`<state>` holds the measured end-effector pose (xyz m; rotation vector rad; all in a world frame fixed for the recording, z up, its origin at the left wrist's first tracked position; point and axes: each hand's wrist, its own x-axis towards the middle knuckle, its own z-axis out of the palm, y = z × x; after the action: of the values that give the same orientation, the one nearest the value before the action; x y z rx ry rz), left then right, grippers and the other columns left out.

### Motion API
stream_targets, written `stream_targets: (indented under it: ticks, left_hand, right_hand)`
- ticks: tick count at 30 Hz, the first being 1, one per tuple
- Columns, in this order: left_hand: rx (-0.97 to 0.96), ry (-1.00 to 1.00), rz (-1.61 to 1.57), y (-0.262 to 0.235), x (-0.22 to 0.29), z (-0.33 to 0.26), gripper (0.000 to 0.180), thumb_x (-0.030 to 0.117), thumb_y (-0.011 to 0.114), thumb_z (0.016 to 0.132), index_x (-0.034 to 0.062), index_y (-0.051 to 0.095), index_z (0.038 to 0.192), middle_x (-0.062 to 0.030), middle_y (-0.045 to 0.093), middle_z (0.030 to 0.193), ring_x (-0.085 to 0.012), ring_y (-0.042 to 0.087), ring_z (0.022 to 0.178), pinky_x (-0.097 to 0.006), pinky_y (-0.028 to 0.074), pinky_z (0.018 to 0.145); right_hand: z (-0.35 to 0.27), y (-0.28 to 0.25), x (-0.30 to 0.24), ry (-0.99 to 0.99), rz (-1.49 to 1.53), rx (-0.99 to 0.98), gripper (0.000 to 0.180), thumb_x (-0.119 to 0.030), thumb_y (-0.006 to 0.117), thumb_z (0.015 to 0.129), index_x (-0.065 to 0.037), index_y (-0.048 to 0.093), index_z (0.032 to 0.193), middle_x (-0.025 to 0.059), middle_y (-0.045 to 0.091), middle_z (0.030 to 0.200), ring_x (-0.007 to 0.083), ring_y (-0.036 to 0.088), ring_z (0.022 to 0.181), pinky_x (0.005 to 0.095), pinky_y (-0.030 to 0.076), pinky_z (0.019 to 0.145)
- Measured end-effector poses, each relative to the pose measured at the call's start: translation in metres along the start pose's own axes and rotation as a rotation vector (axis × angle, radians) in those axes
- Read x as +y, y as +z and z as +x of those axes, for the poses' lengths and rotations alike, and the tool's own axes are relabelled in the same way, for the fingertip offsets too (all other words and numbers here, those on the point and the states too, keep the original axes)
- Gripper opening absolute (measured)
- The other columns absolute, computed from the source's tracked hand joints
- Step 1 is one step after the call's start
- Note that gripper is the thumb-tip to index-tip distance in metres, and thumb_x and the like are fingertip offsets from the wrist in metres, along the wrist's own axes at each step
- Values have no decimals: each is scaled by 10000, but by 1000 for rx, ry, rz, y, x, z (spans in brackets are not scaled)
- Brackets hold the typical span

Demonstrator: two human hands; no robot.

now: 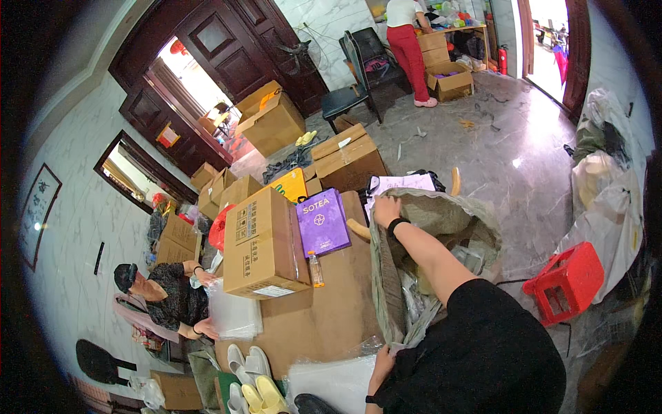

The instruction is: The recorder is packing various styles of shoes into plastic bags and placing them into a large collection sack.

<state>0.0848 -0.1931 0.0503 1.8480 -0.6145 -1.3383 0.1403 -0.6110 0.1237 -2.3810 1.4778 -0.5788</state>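
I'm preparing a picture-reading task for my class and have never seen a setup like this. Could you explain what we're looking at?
There is no robot here: a person works with bare hands. The single picture comes from a wide fisheye camera on that person's head, so straight edges bend near the rim.

The right hand and, lower down, the left hand both grip the edge of an open, greenish-grey sack.

On the brown tabletop are a large cardboard box, a purple bag, a small bottle and clear plastic sheets. At the left, a co-worker reaches toward those sheets.
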Motion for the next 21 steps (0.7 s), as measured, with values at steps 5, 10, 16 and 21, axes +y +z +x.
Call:
stream_targets:
  ticks: [5, 10, 16, 21]
  left_hand:
    - [12, -54, -105, 9, 40, -18, 341, 241, 590, 800, -37, 567, 996, -94, 619, 923, -147, 548, 828, -278, 429, 738]
    - [125, -70, -14, 8, 36, -19, 383, 261, 658, 766, -33, 577, 998, -87, 618, 912, -143, 551, 804, -266, 432, 722]
    - [128, -80, -195, 8, 36, -19, 392, 221, 693, 745, -52, 566, 996, -89, 613, 920, -147, 561, 792, -276, 442, 716]
    - [127, 9, -476, 23, 31, -21, 321, 138, 647, 766, -10, 504, 1013, -80, 580, 880, -162, 562, 750, -274, 450, 636]
  right_hand:
    - [-32, 24, 32, -35, 9, -546, 877, -71, 560, 769, -242, -32, 1393, 150, 283, 1366, 411, 263, 1232, 588, 218, 985]
    - [-79, 3, 38, -192, 90, -410, 812, -149, 519, 799, -204, -32, 1393, 196, 278, 1361, 400, 304, 1216, 547, 265, 960]
    - [-177, -55, 22, -553, -36, -991, 709, -623, 524, 711, 67, 594, 855, 175, 619, 837, 326, 579, 793, 412, 448, 679]
    - [-269, -57, 56, -641, -178, -1433, 661, -673, 610, 605, -20, 638, 704, 65, 599, 650, 244, 537, 585, 340, 435, 569]
